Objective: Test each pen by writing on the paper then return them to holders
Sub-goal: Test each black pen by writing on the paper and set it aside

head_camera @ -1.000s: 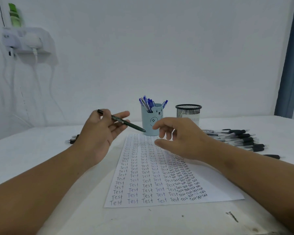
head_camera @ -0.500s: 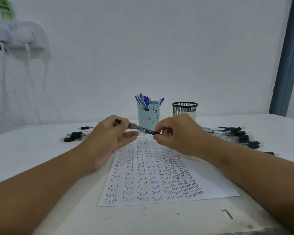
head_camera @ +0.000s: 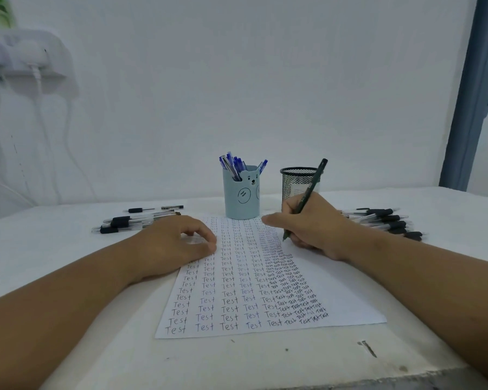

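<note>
Now right hand [head_camera: 313,223] grips pen [head_camera: 312,187] over paper [head_camera: 237,291].

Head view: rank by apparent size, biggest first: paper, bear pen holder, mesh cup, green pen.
1. paper, by far the largest
2. bear pen holder
3. mesh cup, partly hidden behind the right hand, so its rank against the holder is unsure
4. green pen, long but thin

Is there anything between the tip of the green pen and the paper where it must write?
Nothing visible. The right hand holds the green pen with its tip right at the paper; whether it touches is unclear. The left hand rests on the opposite edge.
</note>
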Motion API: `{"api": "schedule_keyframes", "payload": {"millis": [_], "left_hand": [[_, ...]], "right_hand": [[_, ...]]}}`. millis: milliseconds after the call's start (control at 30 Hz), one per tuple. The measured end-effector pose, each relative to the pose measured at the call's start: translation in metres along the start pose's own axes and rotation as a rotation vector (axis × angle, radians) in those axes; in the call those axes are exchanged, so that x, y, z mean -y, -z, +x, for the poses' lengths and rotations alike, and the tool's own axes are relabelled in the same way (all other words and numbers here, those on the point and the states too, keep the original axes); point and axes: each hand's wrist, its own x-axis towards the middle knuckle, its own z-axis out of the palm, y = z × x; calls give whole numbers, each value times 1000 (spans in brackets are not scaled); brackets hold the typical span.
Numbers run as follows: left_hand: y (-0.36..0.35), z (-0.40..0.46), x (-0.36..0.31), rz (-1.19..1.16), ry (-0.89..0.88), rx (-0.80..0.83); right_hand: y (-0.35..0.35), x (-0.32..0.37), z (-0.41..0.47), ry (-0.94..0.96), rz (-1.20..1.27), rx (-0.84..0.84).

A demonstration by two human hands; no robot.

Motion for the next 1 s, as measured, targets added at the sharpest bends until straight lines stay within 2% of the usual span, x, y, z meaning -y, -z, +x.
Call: {"api": "schedule_keyframes", "payload": {"millis": [333,1000], "left_hand": [[1,0,3,-16,9,13],[0,1,5,-15,3,37]], "right_hand": [[1,-7,3,100,-193,13],[1,-14,9,159,-242,51]]}}
